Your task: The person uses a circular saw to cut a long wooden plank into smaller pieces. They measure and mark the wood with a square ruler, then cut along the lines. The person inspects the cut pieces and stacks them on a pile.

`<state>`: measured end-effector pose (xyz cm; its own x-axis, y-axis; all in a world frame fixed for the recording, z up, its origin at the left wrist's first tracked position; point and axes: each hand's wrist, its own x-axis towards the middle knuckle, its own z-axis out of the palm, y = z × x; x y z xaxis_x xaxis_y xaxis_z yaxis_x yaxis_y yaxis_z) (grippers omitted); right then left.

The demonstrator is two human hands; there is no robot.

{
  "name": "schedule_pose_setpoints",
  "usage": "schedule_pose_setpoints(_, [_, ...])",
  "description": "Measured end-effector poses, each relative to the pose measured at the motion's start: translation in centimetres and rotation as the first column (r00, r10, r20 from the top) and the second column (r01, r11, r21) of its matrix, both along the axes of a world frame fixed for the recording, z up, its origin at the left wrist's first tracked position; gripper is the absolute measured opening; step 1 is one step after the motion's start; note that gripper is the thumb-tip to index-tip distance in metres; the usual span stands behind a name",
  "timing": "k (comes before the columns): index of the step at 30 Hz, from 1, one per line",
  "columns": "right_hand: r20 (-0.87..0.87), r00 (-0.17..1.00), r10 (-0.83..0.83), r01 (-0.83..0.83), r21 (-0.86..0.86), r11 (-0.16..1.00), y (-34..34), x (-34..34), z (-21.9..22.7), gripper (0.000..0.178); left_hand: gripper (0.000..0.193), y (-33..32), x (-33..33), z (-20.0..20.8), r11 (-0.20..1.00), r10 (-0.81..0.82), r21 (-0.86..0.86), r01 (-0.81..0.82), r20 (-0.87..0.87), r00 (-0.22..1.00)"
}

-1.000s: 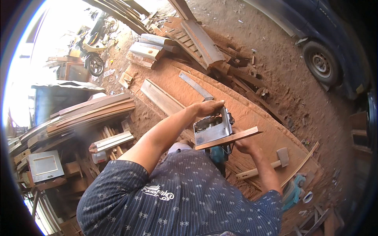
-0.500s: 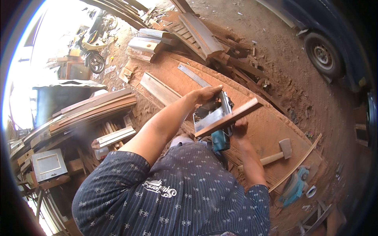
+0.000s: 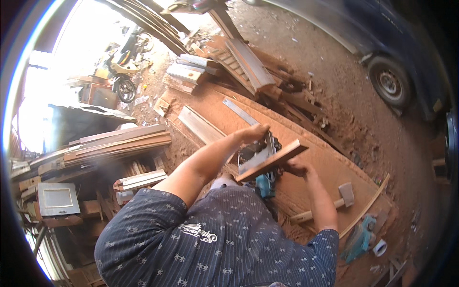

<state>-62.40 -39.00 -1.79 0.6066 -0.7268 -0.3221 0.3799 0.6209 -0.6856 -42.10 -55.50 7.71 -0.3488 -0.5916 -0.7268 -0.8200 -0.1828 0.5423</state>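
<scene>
A power tool that looks like a circular saw (image 3: 265, 186), teal with a flat metal base plate, is held up before my body over the sawdust-covered board. My left hand (image 3: 256, 133) is closed around the far end of its metal part. Across the plate lies a short brown wooden strip (image 3: 275, 160), tilted up toward the right. Just under the strip's right part is my right hand (image 3: 297, 167), its fingers curled in beside the tool. Their tips are hidden, so whether they grip the strip or the saw does not show.
On the large board (image 3: 315, 186) lie a wooden-handled mallet (image 3: 345, 195), a metal ruler (image 3: 239, 111) and a plank (image 3: 203, 125). Another teal power tool (image 3: 359, 239) sits at the right. Stacked timber (image 3: 119, 143) stands left, and a dark vehicle (image 3: 406, 52) is parked far right.
The wooden strip's right end has come down and toward me, and my right hand sits slightly lower and further right. My left hand keeps its hold. The whole view has shifted a little.
</scene>
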Motion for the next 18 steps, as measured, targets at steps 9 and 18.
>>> schedule_pose_setpoints(9, [-0.209, 0.961, 0.182, -0.236, -0.276, 0.932, -1.2, -1.5, -0.3, 0.028, 0.055, 0.5, 0.8, 1.5, 0.984, 0.069, 0.167, -0.06, -0.051, 0.996])
schedule_pose_setpoints(18, [-0.374, 0.535, -0.758, -0.103, -0.919, 0.381, 3.3, 3.4, 3.6, 0.016, 0.057, 1.1, 1.3, 0.0, 0.972, 0.141, 0.198, -0.125, -0.07, 0.988])
